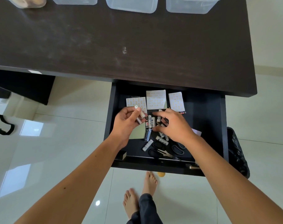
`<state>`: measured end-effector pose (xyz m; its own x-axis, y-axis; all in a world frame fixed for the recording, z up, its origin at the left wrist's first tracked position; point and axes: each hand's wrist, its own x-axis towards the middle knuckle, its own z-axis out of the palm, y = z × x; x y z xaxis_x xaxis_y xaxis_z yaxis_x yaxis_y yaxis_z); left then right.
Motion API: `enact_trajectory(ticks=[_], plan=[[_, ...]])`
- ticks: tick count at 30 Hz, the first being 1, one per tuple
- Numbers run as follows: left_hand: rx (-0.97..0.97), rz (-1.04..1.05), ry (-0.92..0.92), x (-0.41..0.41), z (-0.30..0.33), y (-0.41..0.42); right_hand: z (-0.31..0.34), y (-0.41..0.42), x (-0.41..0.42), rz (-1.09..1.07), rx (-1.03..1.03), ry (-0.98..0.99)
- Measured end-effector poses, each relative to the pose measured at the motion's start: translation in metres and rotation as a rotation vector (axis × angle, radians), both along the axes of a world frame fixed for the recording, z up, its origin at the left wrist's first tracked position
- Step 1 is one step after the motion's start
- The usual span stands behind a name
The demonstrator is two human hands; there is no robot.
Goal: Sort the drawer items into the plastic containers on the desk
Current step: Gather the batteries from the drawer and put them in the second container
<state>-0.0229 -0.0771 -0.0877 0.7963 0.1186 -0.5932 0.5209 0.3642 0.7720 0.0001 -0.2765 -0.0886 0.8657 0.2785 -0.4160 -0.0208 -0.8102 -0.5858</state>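
Observation:
The black drawer [207, 120] is pulled out under the dark desk [105, 46]. Several batteries [149, 125] lie loose in its middle. My left hand [127, 122] is shut on a couple of white batteries [140, 113], held just above the pile. My right hand [174, 125] hovers palm down over the batteries, its fingers spread and touching them. Three patterned paper packs [156, 99] lie at the drawer's back. Black-handled scissors [163, 152] rest near the drawer's front. Clear plastic containers [132, 5] line the desk's far edge.
A container at the far left [26, 2] holds tan items. A green note [138, 132] lies under my left hand. A black bin bag [237, 152] stands right of the drawer. My bare feet [142, 191] are on the white tiled floor below.

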Motion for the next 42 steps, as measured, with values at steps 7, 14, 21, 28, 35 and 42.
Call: enact_trajectory(ticks=[7, 14, 21, 28, 35, 42], plan=[[-0.025, -0.061, -0.004, 0.002, -0.001, 0.006, -0.003, 0.0, 0.002, -0.023, 0.022, -0.032], [0.063, -0.208, 0.015, 0.002, 0.001, 0.005, 0.006, -0.006, 0.003, -0.211, 0.258, 0.052], [-0.046, -0.459, 0.022, -0.001, 0.008, 0.001, 0.014, -0.01, 0.0, -0.364, 0.479, 0.119], [-0.083, -0.486, 0.019, -0.002, 0.01, -0.001, 0.016, -0.01, -0.006, -0.356, 0.511, 0.105], [-0.064, -0.402, 0.023, 0.0, 0.004, 0.006, 0.008, -0.024, -0.014, -0.238, 0.25, 0.064], [-0.089, -0.367, -0.02, 0.004, 0.004, 0.008, 0.004, -0.013, -0.017, 0.021, -0.092, -0.068]])
